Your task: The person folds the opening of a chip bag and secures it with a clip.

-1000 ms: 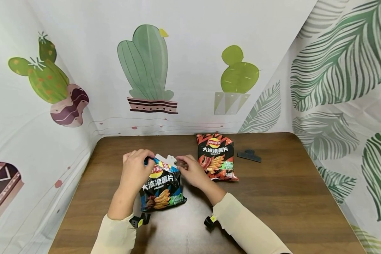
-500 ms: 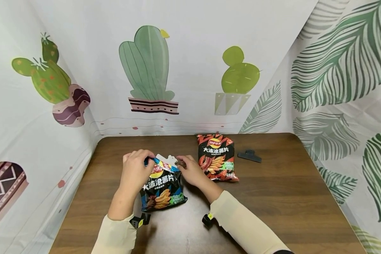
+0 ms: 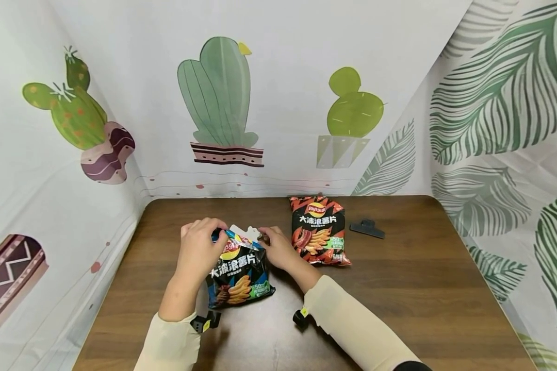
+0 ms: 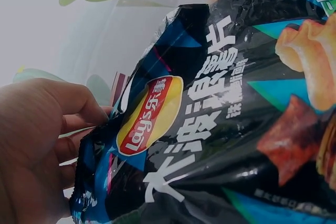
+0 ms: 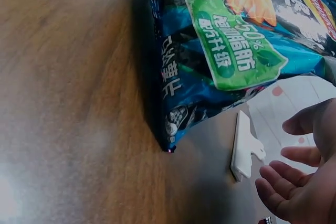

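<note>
A blue-and-black chip bag (image 3: 235,281) stands leaning on the table, its top edge toward the far side. My left hand (image 3: 197,247) pinches the bag's upper left edge; in the left wrist view the left hand (image 4: 37,140) has its fingers behind that crimped edge. Just beyond the top of the bag lies a white clip (image 3: 247,232), partly covered by the bag in the head view. Beside the clip's right end is my right hand (image 3: 278,249). From the right wrist, the right hand (image 5: 302,166) shows spread, loosely bent fingers near the white clip (image 5: 242,145), with nothing in them.
To the right of my right hand lies a red-and-black chip bag (image 3: 317,232). Farther right on the brown table (image 3: 413,288) is a black clip (image 3: 366,228). A cloth (image 3: 288,103) printed with cacti and leaves hangs behind the table.
The right forearm and its wrist camera have shifted slightly left, while the right fingers stay by the white clip. The left hand keeps its pinch on the blue-and-black chip bag.
</note>
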{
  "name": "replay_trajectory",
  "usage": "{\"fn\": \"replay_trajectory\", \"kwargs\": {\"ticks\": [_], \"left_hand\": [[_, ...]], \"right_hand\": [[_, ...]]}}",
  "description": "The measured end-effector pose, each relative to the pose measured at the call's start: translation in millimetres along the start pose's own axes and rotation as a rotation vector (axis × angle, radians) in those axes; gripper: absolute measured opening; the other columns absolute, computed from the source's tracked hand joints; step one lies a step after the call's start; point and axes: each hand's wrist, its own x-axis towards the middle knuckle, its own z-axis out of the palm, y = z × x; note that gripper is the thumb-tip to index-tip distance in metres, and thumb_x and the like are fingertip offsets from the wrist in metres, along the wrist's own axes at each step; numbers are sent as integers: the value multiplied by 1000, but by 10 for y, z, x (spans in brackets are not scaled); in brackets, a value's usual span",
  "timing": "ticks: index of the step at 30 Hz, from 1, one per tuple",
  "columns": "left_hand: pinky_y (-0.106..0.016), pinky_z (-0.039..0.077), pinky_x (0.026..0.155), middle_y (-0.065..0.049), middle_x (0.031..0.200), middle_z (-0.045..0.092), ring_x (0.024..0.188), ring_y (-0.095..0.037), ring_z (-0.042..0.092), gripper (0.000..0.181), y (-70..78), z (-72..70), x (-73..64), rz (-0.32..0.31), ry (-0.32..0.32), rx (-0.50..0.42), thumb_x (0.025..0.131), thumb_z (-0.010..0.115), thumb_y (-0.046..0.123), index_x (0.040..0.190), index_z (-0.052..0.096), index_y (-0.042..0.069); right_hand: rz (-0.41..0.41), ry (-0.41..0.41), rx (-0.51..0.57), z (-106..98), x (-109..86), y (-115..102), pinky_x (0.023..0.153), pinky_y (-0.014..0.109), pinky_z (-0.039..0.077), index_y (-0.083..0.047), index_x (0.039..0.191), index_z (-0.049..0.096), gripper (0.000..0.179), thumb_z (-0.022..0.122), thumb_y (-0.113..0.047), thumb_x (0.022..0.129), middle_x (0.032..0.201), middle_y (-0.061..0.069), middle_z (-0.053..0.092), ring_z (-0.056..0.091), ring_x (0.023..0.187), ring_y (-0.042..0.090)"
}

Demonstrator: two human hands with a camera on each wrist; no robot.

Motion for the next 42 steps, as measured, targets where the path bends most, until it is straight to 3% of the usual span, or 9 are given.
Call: {"fn": "replay_trajectory", "kwargs": {"ticks": [6, 12, 20, 21, 25, 27, 28, 32, 42], "left_hand": [[-52, 35, 97, -6, 96, 74, 87, -27, 63, 8, 3, -5, 2, -7, -7, -6, 91, 64, 13, 91, 72, 13], [-52, 35, 97, -6, 95, 74, 86, -27, 63, 8, -1, -4, 5, 5, 2, -9, 90, 64, 12, 91, 72, 13], [-52, 35, 97, -6, 94, 74, 85, -26, 64, 8, -20, 6, 2, 5, 4, -3, 89, 64, 12, 90, 72, 13], [-52, 35, 97, -6, 94, 74, 85, -26, 64, 8, -18, 3, 1, 3, 2, -4, 89, 64, 12, 90, 72, 13], [-52, 35, 98, -5, 94, 74, 85, -26, 63, 8, -12, 0, 0, 1, 0, -9, 89, 64, 12, 90, 72, 13], [-52, 35, 97, -5, 94, 74, 85, -26, 63, 8, -13, 3, 0, 2, 0, -9, 89, 64, 12, 90, 72, 13], [-52, 35, 97, -5, 94, 74, 85, -26, 63, 8, -14, 6, 0, 3, 1, -9, 89, 64, 12, 90, 72, 13], [-52, 35, 97, -5, 93, 74, 84, -25, 63, 8, -16, 12, 3, 8, 3, -9, 89, 64, 13, 89, 71, 13], [-51, 35, 98, -5, 94, 74, 84, -25, 62, 7, -14, 1, -3, 2, -8, -5, 90, 64, 13, 90, 71, 13]], "right_hand": [[30, -36, -21, 14, 45, -3, 98, 42, 49, -2, 145, 51, 41, 50, -4, 104, 131, 18, 52, 58, 114, 29], [15, -42, -144, 46, 86, 20, 96, 39, 49, -3, 147, 48, 53, 42, 13, 97, 135, 18, 51, 58, 117, 28], [-16, -39, -244, 110, 166, 123, 87, 28, 47, -3, 151, 42, 49, 51, -1, 103, 141, 15, 47, 59, 114, 20], [-89, 3, -137, 259, 343, 396, 85, 23, 47, -9, 151, 44, 48, 55, -12, 104, 139, 9, 49, 60, 109, 13], [-40, -25, -1, 483, 719, 806, 86, 27, 53, -17, 147, 51, 52, 65, -30, 99, 134, 4, 53, 62, 102, 13], [-34, -34, 43, 468, 740, 799, 85, 28, 54, -17, 145, 54, 52, 67, -34, 98, 131, 4, 55, 64, 99, 13], [39, -64, -45, 324, 596, 544, 86, 34, 55, -11, 144, 54, 50, 67, -27, 99, 131, 11, 56, 65, 102, 20], [-13, -19, -92, 75, 303, 98, 87, 35, 53, 3, 139, 55, 44, 62, -16, 100, 122, 20, 59, 64, 99, 25], [-6, -1, -99, 75, 321, 84, 88, 37, 48, 1, 128, 64, 34, 64, -13, 97, 97, 8, 61, 53, 87, 19]]}}
